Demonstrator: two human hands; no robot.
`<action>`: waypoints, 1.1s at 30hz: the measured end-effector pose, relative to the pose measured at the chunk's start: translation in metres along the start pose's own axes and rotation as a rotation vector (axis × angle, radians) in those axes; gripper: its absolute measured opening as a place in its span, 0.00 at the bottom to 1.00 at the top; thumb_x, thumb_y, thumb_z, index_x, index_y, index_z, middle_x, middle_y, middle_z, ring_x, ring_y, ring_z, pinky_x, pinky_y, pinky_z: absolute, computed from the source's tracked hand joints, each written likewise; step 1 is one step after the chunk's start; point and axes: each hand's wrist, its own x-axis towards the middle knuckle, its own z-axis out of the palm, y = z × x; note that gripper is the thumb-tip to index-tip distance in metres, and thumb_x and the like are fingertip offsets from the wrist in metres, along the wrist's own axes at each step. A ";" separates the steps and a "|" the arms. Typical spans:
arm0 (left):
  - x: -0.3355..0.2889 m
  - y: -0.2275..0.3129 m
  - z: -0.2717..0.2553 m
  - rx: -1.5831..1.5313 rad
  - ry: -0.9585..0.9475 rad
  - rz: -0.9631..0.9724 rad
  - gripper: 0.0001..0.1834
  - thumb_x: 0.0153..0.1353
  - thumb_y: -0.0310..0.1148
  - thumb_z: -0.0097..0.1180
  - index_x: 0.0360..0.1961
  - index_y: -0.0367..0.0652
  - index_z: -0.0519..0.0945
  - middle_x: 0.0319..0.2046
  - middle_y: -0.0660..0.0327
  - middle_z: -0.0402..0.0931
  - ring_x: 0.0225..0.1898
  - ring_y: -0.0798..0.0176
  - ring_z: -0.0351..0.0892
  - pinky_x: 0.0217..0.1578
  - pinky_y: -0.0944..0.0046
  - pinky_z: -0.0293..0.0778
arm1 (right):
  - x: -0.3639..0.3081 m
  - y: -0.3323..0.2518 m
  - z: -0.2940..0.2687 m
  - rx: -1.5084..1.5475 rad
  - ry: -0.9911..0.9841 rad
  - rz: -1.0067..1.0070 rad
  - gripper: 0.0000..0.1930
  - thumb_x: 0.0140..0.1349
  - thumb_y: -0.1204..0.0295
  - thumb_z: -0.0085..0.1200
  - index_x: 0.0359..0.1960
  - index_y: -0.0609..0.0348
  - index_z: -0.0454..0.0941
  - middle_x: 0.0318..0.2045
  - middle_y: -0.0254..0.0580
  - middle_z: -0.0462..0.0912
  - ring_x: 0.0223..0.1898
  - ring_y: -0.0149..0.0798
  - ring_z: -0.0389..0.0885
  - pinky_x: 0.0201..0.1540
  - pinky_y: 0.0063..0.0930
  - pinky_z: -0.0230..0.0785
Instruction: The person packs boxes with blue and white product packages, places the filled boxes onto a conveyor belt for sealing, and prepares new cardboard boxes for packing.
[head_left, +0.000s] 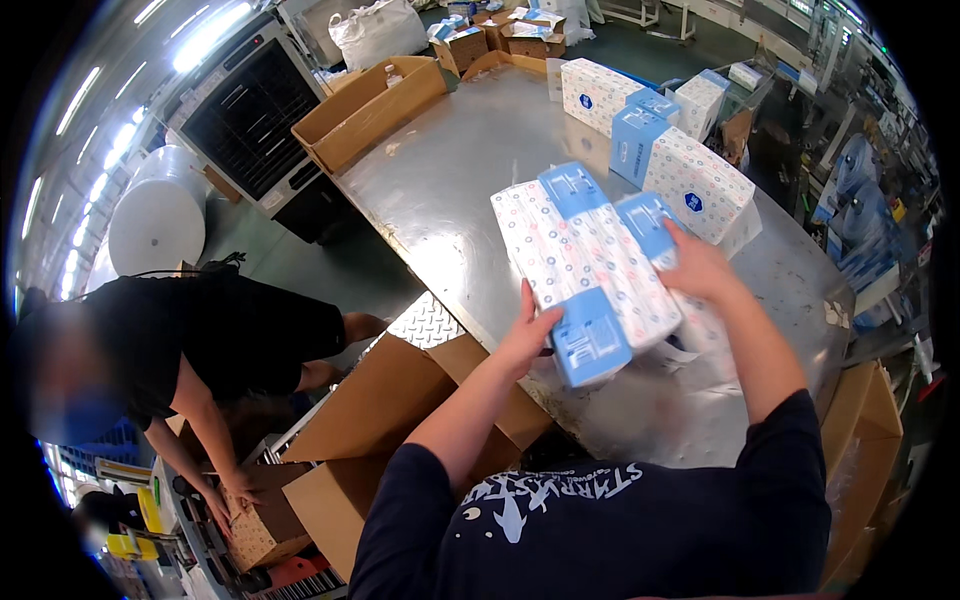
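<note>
I hold a bundle of white and blue tissue packs between both hands, lifted over the near edge of a steel table. My left hand presses the bundle's near left side. My right hand grips its far right side. The bundle is tilted, with its blue ends pointing toward me and away from me. More wrapped white and blue packs lie on the table just beyond my right hand.
An open cardboard box stands below the table on my left. A long shallow carton sits at the table's far left corner. Another person in black bends over a small carton at lower left. A large white paper roll stands behind.
</note>
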 end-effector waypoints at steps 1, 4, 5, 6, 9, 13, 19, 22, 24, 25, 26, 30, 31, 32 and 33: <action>-0.006 0.002 -0.002 0.046 -0.021 -0.006 0.44 0.61 0.41 0.48 0.69 0.60 0.31 0.65 0.58 0.50 0.62 0.52 0.57 0.48 0.45 0.69 | 0.007 0.003 0.004 0.024 0.009 -0.034 0.47 0.48 0.54 0.58 0.68 0.51 0.47 0.49 0.57 0.75 0.47 0.55 0.77 0.46 0.39 0.71; -0.022 0.007 -0.030 0.195 -0.079 0.032 0.40 0.61 0.40 0.47 0.69 0.57 0.40 0.60 0.57 0.60 0.56 0.56 0.66 0.43 0.48 0.73 | 0.022 0.027 -0.003 0.720 -0.210 -0.038 0.45 0.53 0.52 0.56 0.68 0.54 0.47 0.51 0.53 0.74 0.49 0.49 0.77 0.47 0.36 0.72; -0.019 0.012 -0.032 0.209 -0.056 -0.003 0.39 0.61 0.40 0.47 0.69 0.56 0.41 0.60 0.56 0.61 0.55 0.56 0.67 0.43 0.49 0.74 | 0.022 0.036 -0.005 1.043 -0.331 -0.005 0.44 0.55 0.52 0.55 0.68 0.56 0.46 0.53 0.52 0.74 0.50 0.46 0.77 0.47 0.35 0.72; -0.013 0.025 -0.032 0.220 -0.037 -0.033 0.39 0.60 0.41 0.47 0.68 0.55 0.42 0.59 0.56 0.62 0.54 0.57 0.68 0.43 0.50 0.74 | 0.021 0.036 -0.001 1.057 -0.258 0.084 0.38 0.58 0.55 0.52 0.66 0.60 0.52 0.54 0.48 0.74 0.51 0.40 0.76 0.49 0.33 0.72; 0.008 0.037 -0.033 0.217 0.027 -0.069 0.40 0.58 0.42 0.48 0.68 0.54 0.42 0.58 0.54 0.62 0.51 0.56 0.72 0.39 0.51 0.75 | 0.072 0.051 0.069 1.529 -0.525 0.094 0.33 0.60 0.56 0.49 0.63 0.63 0.59 0.54 0.47 0.74 0.51 0.40 0.76 0.49 0.34 0.71; 0.001 0.004 -0.049 0.143 -0.027 0.039 0.46 0.54 0.39 0.51 0.68 0.54 0.37 0.59 0.54 0.61 0.53 0.53 0.71 0.39 0.52 0.76 | 0.051 0.032 0.073 1.446 -0.470 -0.044 0.29 0.61 0.57 0.47 0.59 0.65 0.65 0.53 0.48 0.74 0.51 0.40 0.76 0.50 0.34 0.71; -0.057 0.028 -0.031 0.055 -0.033 0.288 0.49 0.47 0.24 0.55 0.67 0.42 0.41 0.60 0.53 0.59 0.60 0.54 0.62 0.58 0.55 0.63 | -0.005 0.014 0.040 1.345 -0.237 0.034 0.28 0.56 0.68 0.54 0.58 0.65 0.64 0.52 0.47 0.74 0.51 0.39 0.75 0.52 0.33 0.69; -0.084 0.025 -0.039 0.106 -0.085 0.546 0.44 0.44 0.26 0.63 0.64 0.40 0.55 0.57 0.54 0.66 0.56 0.55 0.68 0.55 0.54 0.66 | -0.055 0.006 0.019 1.370 -0.067 -0.141 0.29 0.50 0.73 0.60 0.56 0.62 0.68 0.51 0.45 0.75 0.51 0.39 0.75 0.52 0.35 0.68; -0.109 0.021 -0.048 0.257 -0.217 0.563 0.39 0.45 0.27 0.64 0.60 0.39 0.61 0.55 0.55 0.68 0.56 0.56 0.69 0.55 0.54 0.66 | -0.095 -0.004 0.006 1.304 -0.103 -0.411 0.30 0.45 0.76 0.63 0.54 0.61 0.70 0.49 0.43 0.76 0.49 0.40 0.75 0.51 0.36 0.69; -0.120 0.018 -0.054 0.333 -0.281 0.569 0.37 0.46 0.28 0.64 0.59 0.39 0.65 0.55 0.55 0.69 0.55 0.56 0.69 0.55 0.54 0.66 | -0.110 -0.011 0.007 1.266 -0.125 -0.544 0.31 0.43 0.77 0.64 0.53 0.61 0.70 0.49 0.43 0.77 0.49 0.40 0.76 0.51 0.37 0.69; -0.129 0.012 -0.060 0.370 -0.314 0.516 0.31 0.47 0.30 0.65 0.55 0.39 0.70 0.54 0.57 0.70 0.55 0.58 0.69 0.55 0.56 0.66 | -0.121 -0.010 0.016 1.264 -0.189 -0.437 0.31 0.42 0.76 0.66 0.53 0.61 0.71 0.48 0.42 0.77 0.48 0.40 0.76 0.51 0.36 0.69; -0.143 -0.023 -0.074 0.531 -0.413 0.197 0.30 0.51 0.31 0.65 0.56 0.41 0.71 0.55 0.57 0.70 0.56 0.59 0.68 0.57 0.59 0.65 | -0.127 -0.020 0.048 0.838 -0.151 -0.261 0.31 0.40 0.75 0.69 0.51 0.59 0.73 0.46 0.40 0.79 0.48 0.39 0.76 0.51 0.33 0.69; -0.142 -0.030 -0.075 0.391 -0.440 0.154 0.28 0.52 0.31 0.64 0.56 0.42 0.71 0.56 0.57 0.70 0.56 0.60 0.68 0.57 0.59 0.64 | -0.125 -0.029 0.055 0.634 -0.082 -0.280 0.31 0.40 0.74 0.69 0.51 0.58 0.73 0.46 0.40 0.79 0.48 0.39 0.76 0.51 0.33 0.68; -0.146 -0.034 -0.078 0.252 -0.466 0.103 0.27 0.53 0.31 0.64 0.56 0.43 0.72 0.56 0.57 0.70 0.56 0.61 0.69 0.57 0.60 0.64 | -0.121 -0.037 0.056 0.621 -0.036 -0.352 0.31 0.40 0.71 0.70 0.51 0.56 0.74 0.47 0.41 0.78 0.50 0.39 0.75 0.53 0.32 0.67; -0.153 -0.038 -0.081 0.235 -0.447 0.159 0.29 0.53 0.32 0.64 0.57 0.42 0.70 0.57 0.57 0.69 0.56 0.60 0.68 0.58 0.60 0.63 | -0.124 -0.045 0.054 0.602 0.015 -0.371 0.31 0.40 0.70 0.71 0.51 0.56 0.74 0.48 0.42 0.78 0.50 0.40 0.75 0.53 0.33 0.67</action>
